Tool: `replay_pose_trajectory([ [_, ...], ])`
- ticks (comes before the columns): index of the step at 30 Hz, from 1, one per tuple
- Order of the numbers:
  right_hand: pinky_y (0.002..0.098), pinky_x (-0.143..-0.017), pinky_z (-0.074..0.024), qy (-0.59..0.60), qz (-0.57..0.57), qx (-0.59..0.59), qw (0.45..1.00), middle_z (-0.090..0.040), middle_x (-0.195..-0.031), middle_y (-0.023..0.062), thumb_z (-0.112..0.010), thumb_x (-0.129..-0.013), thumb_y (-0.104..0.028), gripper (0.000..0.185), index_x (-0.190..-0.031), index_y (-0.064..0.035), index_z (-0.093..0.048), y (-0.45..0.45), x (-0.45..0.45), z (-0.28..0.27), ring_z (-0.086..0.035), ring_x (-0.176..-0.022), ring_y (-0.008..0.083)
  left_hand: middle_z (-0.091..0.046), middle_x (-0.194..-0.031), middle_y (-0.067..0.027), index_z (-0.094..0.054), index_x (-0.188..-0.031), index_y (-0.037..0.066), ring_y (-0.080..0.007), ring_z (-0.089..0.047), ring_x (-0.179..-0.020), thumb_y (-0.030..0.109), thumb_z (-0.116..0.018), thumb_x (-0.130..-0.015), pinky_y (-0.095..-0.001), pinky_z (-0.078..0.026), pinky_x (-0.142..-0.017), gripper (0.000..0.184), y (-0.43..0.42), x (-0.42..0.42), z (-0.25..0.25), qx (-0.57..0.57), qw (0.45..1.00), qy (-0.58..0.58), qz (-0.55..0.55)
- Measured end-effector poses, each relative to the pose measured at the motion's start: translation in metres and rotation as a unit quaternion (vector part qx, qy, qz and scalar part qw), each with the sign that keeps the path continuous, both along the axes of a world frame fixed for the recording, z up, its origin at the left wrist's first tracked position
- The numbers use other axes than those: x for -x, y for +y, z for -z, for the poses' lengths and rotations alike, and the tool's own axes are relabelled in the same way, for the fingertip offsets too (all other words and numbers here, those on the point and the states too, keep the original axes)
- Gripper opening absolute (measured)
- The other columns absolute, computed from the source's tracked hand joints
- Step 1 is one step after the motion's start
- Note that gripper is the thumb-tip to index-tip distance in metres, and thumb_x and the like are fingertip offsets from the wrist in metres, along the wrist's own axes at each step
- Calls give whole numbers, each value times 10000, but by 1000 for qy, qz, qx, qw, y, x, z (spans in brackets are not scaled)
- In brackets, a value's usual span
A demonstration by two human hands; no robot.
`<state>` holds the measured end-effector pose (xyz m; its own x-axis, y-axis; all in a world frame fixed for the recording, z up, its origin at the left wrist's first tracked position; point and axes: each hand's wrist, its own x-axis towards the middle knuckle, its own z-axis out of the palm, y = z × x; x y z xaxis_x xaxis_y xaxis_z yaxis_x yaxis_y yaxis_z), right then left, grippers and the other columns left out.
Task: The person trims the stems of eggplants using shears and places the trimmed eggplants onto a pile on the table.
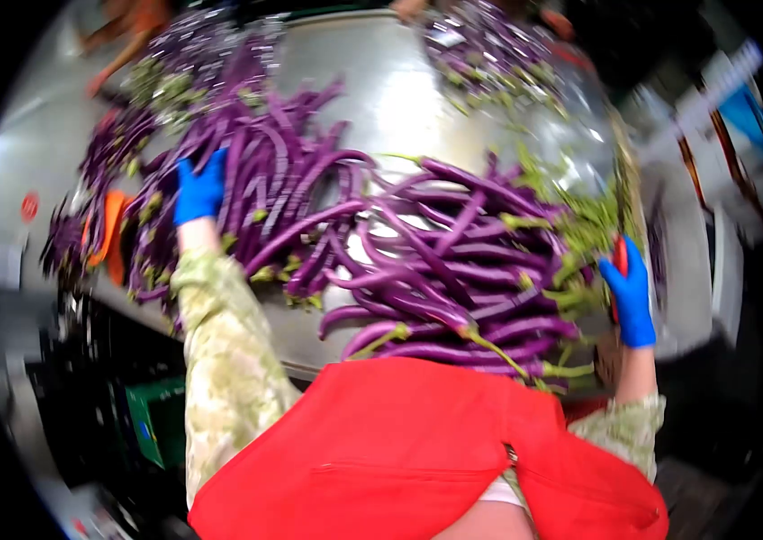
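Observation:
Long purple eggplants point(453, 261) lie in a loose heap across the metal table, many with their green stems toward the right. A second pile of eggplants point(260, 171) spreads over the left half. My left hand point(200, 187), in a blue glove, reaches onto the left edge of that pile; its fingers are partly hidden among the eggplants and blurred. At the right edge of the table, beside the green stems point(579, 238), my right hand point(631, 292), also blue-gloved, is closed around a red-handled tool point(619, 256). The tool's working end cannot be made out.
Plastic-bagged eggplants point(494, 54) lie at the far side of the metal table point(354, 63), with more bags at the far left. A co-worker's arm point(129, 54) reaches in there. An orange object point(111, 229) sits at left. A green crate point(158, 421) stands below the table.

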<state>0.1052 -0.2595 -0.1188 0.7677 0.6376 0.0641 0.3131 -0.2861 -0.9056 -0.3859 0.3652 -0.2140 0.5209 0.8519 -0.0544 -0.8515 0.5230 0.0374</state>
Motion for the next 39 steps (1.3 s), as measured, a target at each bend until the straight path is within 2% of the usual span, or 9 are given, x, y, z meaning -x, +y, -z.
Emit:
replay_pose_trajectory([
  [3,220,-719,-421,26,25,-9,999,-530,-905,-2,-667,-809,-97,487,-1253,-6,-488,-26,2,2,-490,-793,74,-569,-1246,-60,-470,-1293,71,-129,-553,-1120,299,-432,-940,-434,-354,-985,422,-63,-39,-52,275,852,-368,253],
  [4,212,-709,-421,11,29,-2,1000,-534,-903,-8,-662,-814,-98,474,-1251,-17,-496,-35,2,3,-490,-788,66,-592,-1205,-69,-481,-1284,71,-143,-588,-1058,293,-473,-921,-351,-419,-872,426,-65,-57,-53,4,950,-57,308],
  [8,207,-680,-421,117,137,-43,983,-532,-896,-23,-656,-823,-106,458,-1252,-43,-507,-59,9,9,-483,-772,55,-600,-1175,-115,-496,-1274,45,-186,-588,-1048,246,-621,-851,-244,-473,-775,485,-217,-203,-121,-497,612,596,148],
  [16,207,-723,-424,132,149,-124,972,-508,-905,-19,-649,-821,-77,459,-1248,-18,-492,-69,22,36,-473,-784,60,-356,-1387,-256,-238,-1439,96,-367,-336,-1304,565,-765,-554,-403,-292,-1066,1132,-273,-408,-25,-809,129,539,194],
  [25,203,-773,-426,144,228,-103,958,-506,-886,-6,-627,-827,-56,451,-1245,15,-474,-100,26,60,-487,-823,58,-639,-818,-45,-627,-1018,23,-151,-575,-811,241,-757,-748,-281,-454,-749,371,-235,-444,-18,-578,391,574,428],
  [30,203,-767,-425,186,212,-123,951,-503,-886,-12,-627,-820,-45,441,-1236,-4,-485,-93,26,64,-491,-820,64,-600,-842,-27,-654,-968,23,-135,-535,-751,95,-724,-725,-285,-434,-746,263,-220,-438,-104,-902,224,369,17],
  [32,205,-768,-424,166,189,-126,960,-502,-886,-11,-629,-820,-51,443,-1237,-11,-487,-92,24,82,-491,-824,64,-558,-783,-28,-669,-921,32,-121,-504,-711,71,-698,-733,-268,-431,-705,194,-232,-434,-150,-732,420,508,174],
  [38,218,-771,-423,243,247,-152,926,-506,-919,-19,-635,-816,-77,468,-1256,-24,-484,-77,28,71,-484,-830,68,-593,-1113,-83,-603,-1150,47,-158,-539,-1034,175,-621,-853,-300,-407,-936,325,-245,-418,-102,-911,201,274,233],
  [39,214,-778,-420,250,246,-159,923,-509,-940,-21,-632,-816,-74,483,-1270,-23,-478,-79,29,73,-482,-839,67,-572,-1166,-106,-557,-1209,28,-178,-517,-1092,192,-620,-861,-310,-385,-973,390,-250,-413,-79,-822,300,332,351],
])
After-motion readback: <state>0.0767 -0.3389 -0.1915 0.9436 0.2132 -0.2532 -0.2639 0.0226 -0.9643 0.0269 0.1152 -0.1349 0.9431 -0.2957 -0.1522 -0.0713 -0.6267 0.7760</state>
